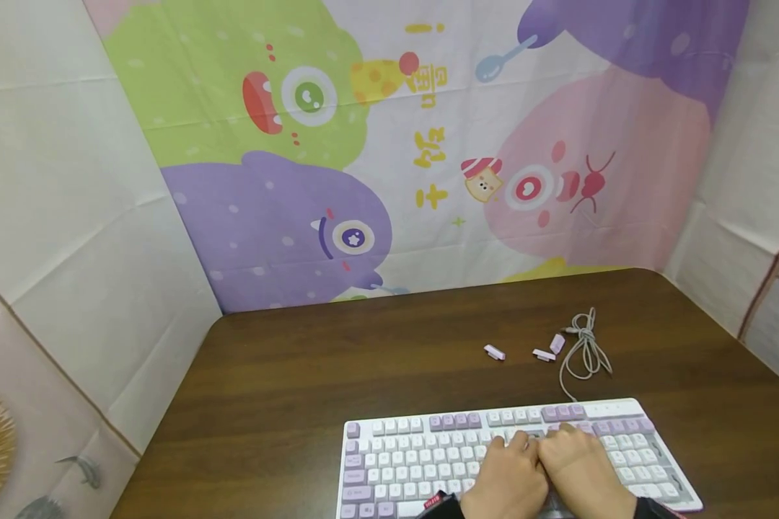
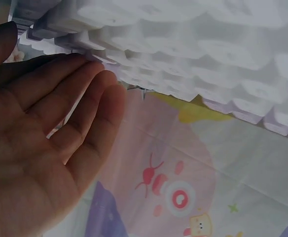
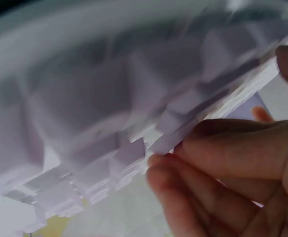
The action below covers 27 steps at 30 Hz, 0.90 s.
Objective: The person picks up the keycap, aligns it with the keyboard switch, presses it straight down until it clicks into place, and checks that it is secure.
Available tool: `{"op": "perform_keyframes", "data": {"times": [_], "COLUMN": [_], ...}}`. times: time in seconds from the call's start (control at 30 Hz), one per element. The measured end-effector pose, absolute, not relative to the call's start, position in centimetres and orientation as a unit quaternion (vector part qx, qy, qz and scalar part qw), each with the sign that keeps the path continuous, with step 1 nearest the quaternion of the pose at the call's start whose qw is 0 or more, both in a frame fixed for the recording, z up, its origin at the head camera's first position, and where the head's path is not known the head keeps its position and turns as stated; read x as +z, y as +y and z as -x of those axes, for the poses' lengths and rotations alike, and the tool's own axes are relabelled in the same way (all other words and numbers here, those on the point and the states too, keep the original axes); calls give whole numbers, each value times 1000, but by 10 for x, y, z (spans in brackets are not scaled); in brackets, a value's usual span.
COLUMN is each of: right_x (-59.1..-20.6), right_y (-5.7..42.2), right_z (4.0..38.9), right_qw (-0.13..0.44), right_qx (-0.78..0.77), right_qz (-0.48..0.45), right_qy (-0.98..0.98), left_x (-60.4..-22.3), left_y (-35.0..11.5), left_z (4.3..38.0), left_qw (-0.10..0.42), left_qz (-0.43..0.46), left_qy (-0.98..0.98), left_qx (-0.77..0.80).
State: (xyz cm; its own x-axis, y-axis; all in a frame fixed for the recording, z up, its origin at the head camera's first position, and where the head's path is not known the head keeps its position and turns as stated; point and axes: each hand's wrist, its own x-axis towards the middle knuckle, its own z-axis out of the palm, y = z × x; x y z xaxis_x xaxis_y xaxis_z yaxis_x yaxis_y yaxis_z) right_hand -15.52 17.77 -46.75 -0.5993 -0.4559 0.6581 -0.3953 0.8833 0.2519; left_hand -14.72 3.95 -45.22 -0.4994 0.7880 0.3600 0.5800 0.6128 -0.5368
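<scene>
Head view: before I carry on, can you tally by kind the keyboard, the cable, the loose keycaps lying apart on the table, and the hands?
Keyboard: 1
Cable: 1
Loose keycaps: 3
Hands, left hand and right hand: 2
Total: 7

This looks like a small desk spot, maybe in a home or an office; I cannot tell which. There is a brown table (image 1: 266, 382) with round back corners. Behind its back edge hangs a big cloth (image 1: 441, 252) with funny green, purple and pink monsters. A pale, creased left sheet (image 1: 97, 166) and right sheet (image 1: 749, 158) stand by its sides. A white and purple keyboard (image 1: 422, 455) lies on it, its tied-up cord (image 1: 587, 340) toward the back right corner.
</scene>
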Motion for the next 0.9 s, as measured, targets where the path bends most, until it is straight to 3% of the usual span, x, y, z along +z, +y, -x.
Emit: {"op": "perform_keyframes", "data": {"times": [0.13,0.5,0.8,0.9], "right_x": [-471,-473,-472,-471], "right_y": [173,176,169,168], "right_z": [155,156,147,149], "right_qw": [426,416,298,312], "right_qx": [-52,-40,-55,-54], "right_qz": [-245,-257,-194,-192], "right_qy": [-869,-871,-933,-929], "left_x": [-452,-451,-456,-455], "left_y": [40,41,41,41], "left_z": [148,149,153,155], "left_qw": [304,274,213,207], "left_qz": [398,401,413,412], "left_qy": [-849,-857,-872,-872], "left_qx": [169,174,155,161]}}
